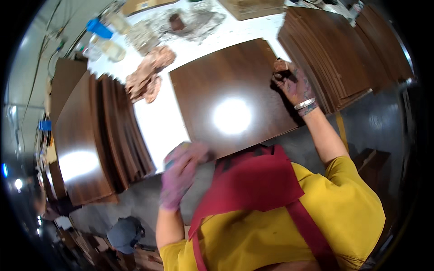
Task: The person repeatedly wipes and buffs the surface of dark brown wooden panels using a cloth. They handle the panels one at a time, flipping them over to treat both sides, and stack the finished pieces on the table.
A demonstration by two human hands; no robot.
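A flat dark-brown wood panel [203, 86] lies on the white table in front of me, with a bright light reflected in its glossy face. My right hand [294, 86], in a stained pinkish glove with a pale band at the wrist, is at the panel's right edge. Its fingers close on a small reddish-brown wad [280, 66], perhaps cloth or sponge. At the near left corner is my left hand [183, 163], in a pink-purple glove and blurred. Its fingers look curled, and a grey-green edge shows beside them; what they hold is not clear.
Brown panels stand in a row at left [81, 140], and more are stacked at right [332, 54]. A crumpled peach cloth [149, 74], bottles [108, 49], a plastic sheet [203, 22] with a brown cup [176, 22] and a cardboard box [251, 8] lie beyond. A person [125, 235] is at lower left.
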